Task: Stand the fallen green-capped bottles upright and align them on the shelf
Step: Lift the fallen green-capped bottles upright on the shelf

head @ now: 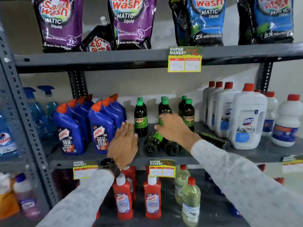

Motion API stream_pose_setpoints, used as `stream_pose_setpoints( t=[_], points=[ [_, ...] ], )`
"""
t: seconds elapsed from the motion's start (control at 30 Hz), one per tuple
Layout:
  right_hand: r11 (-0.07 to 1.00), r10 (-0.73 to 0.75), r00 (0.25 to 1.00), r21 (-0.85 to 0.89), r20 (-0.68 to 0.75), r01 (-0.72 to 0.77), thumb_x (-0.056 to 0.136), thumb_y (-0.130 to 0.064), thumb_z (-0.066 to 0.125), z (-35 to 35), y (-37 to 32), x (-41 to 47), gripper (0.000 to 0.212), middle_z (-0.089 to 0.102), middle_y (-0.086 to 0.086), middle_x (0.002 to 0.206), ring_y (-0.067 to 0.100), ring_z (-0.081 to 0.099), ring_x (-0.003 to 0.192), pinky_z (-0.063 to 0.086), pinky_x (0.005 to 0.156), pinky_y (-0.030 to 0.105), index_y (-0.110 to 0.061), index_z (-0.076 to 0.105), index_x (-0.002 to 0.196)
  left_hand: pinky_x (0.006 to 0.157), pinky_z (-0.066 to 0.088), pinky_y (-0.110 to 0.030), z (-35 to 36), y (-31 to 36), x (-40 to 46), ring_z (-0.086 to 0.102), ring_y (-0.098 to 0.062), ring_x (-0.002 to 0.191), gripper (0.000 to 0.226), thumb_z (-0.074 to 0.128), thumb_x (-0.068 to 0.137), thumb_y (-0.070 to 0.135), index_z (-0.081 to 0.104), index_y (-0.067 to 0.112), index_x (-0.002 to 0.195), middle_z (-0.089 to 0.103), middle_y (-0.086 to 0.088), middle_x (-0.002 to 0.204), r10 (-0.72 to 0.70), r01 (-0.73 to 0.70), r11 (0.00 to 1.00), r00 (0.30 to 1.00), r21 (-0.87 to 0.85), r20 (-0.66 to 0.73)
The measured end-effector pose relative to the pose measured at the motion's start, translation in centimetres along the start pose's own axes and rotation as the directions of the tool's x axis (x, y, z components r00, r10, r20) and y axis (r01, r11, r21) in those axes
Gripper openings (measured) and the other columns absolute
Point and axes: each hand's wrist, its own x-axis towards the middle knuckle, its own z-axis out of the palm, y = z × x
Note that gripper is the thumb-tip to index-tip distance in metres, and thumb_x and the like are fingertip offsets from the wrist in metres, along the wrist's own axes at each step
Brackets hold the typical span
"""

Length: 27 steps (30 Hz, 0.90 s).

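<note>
Right hand: right hand point(172, 127) reaches in over the fallen bottles, fingers curled around the lower body of the middle front standing bottle point(164, 110), seemingly to set or straighten it; how firmly it grips I cannot tell.
Left hand: left hand point(123, 141) is flat and spread wide, holding nothing, hovering just left of the bottle group beside the left front standing bottle point(140, 118), probably poised to steady or square the row.
Fallen bottles: three lie on their sides on the middle shelf point(262, 152). Two sit side by side with bases toward the camera, the left fallen bottle point(153, 143) and the centre fallen bottle point(172, 147); the third fallen bottle point(214, 140) lies to the right, against the white jugs point(247, 115).
Standing green-capped bottles: six, in three pairs front to back, the right front standing bottle point(188, 114) closing the row.
Why the layout: pairs run back in files, so the fallen three likely belong at the front of each file.
Neighbours: blue Harpic bottles point(85, 125) in two files on the left; the count is unclear further back.
Remaining: three bottles not yet upright.
</note>
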Motion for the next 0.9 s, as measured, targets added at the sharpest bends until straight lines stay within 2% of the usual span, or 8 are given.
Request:
stream_pose_setpoints(
  t=[0.1, 0.2, 0.37, 0.53, 0.63, 0.73, 0.8, 0.9],
  points=[
    [0.985, 0.167, 0.958, 0.009, 0.234, -0.174, 0.09, -0.038, 0.069, 1.0, -0.6, 2.5, 0.032, 0.066, 0.014, 0.106, 0.03, 0.062, 0.088, 0.049, 0.074, 0.033, -0.009, 0.055, 0.095, 0.107, 0.044, -0.044, 2.1, -0.6, -0.5, 0.05, -0.038, 0.137, 0.061, 0.024, 0.099, 0.039, 0.049, 0.006, 0.143, 0.041, -0.019, 0.158, -0.064, 0.056, 0.997, 0.977, 0.047, 0.202],
    [0.962, 0.25, 0.913, 0.022, 0.324, -0.271, 0.087, -0.043, 0.073, 1.8, -1.1, 4.3, 0.044, 0.067, 0.015, 0.118, 0.033, 0.068, 0.097, 0.06, 0.087, 0.043, -0.006, 0.065, 0.109, 0.102, 0.048, -0.049, 3.4, -1.1, -0.9, 0.053, -0.043, 0.129, 0.051, 0.026, 0.101, 0.029, 0.06, 0.002, 0.129, 0.054, -0.024, 0.144, -0.026, -0.007, 0.995, 0.945, 0.101, 0.325],
    [0.92, 0.352, 0.82, -0.007, 0.452, -0.392, 0.089, -0.045, 0.074, 3.1, -0.7, 6.2, 0.061, 0.061, 0.016, 0.135, 0.036, 0.069, 0.109, 0.056, 0.098, 0.045, -0.007, 0.057, 0.134, 0.117, 0.033, -0.051, 5.3, -2.7, -0.8, 0.043, -0.034, 0.143, 0.072, 0.007, 0.094, 0.037, 0.053, 0.003, 0.139, 0.051, -0.02, 0.15, -0.026, -0.036, 0.979, 0.954, 0.199, 0.299],
    [0.814, 0.415, 0.709, 0.114, 0.57, -0.569, 0.086, -0.034, 0.08, 5.2, -0.3, 7.6, 0.051, 0.057, 0.018, 0.109, 0.043, 0.066, 0.101, 0.061, 0.088, 0.052, -0.007, 0.051, 0.118, 0.117, 0.034, -0.045, 5.7, -2.5, -1.1, 0.049, -0.029, 0.139, 0.076, 0.007, 0.09, 0.039, 0.056, 0.004, 0.137, 0.055, -0.016, 0.148, -0.022, -0.025, 0.984, 0.966, 0.179, 0.258],
    [0.785, 0.417, 0.708, 0.166, 0.57, -0.596, 0.09, -0.027, 0.077, 5.5, -0.5, 7.4, 0.043, 0.051, 0.017, 0.105, 0.043, 0.064, 0.112, 0.06, 0.091, 0.051, -0.006, 0.047, 0.113, 0.117, 0.034, -0.045, 5.6, -2.6, -1.2, 0.05, -0.028, 0.139, 0.077, 0.007, 0.09, 0.04, 0.056, 0.004, 0.137, 0.055, -0.016, 0.148, -0.021, -0.019, 0.986, 0.97, 0.165, 0.241],
    [0.739, 0.423, 0.703, 0.231, 0.572, -0.633, 0.086, -0.026, 0.08, 5.4, -0.4, 7.6, 0.049, 0.056, 0.018, 0.125, 0.043, 0.065, 0.109, 0.063, 0.081, 0.051, -0.004, 0.052, 0.12, 0.117, 0.035, -0.044, 5.4, -2.3, -1.3, 0.052, -0.028, 0.137, 0.076, 0.007, 0.09, 0.04, 0.058, 0.005, 0.135, 0.057, -0.016, 0.146, -0.034, 0.004, 0.991, 0.975, 0.135, 0.22],
    [0.735, 0.402, 0.754, 0.308, 0.519, -0.604, 0.08, -0.026, 0.086, 4.7, -0.3, 8.4, 0.061, 0.059, 0.019, 0.132, 0.043, 0.069, 0.102, 0.065, 0.064, 0.048, -0.003, 0.057, 0.127, 0.118, 0.033, -0.045, 5.6, -2.6, -1.3, 0.049, -0.028, 0.14, 0.077, 0.006, 0.09, 0.04, 0.056, 0.006, 0.137, 0.054, -0.015, 0.149, -0.038, 0.008, 0.991, 0.973, 0.133, 0.228],
    [0.727, 0.344, 0.862, 0.476, 0.372, -0.495, 0.074, -0.03, 0.09, 1.7, -0.9, 8.7, 0.06, 0.066, 0.015, 0.118, 0.037, 0.072, 0.093, 0.064, 0.059, 0.043, -0.005, 0.059, 0.119, 0.122, 0.024, -0.047, 6.1, -2.7, -1.3, 0.037, -0.029, 0.149, 0.079, 0.001, 0.091, 0.037, 0.049, 0.004, 0.145, 0.044, -0.016, 0.158, -0.049, 0.008, 0.989, 0.958, 0.146, 0.282]
  ],
)
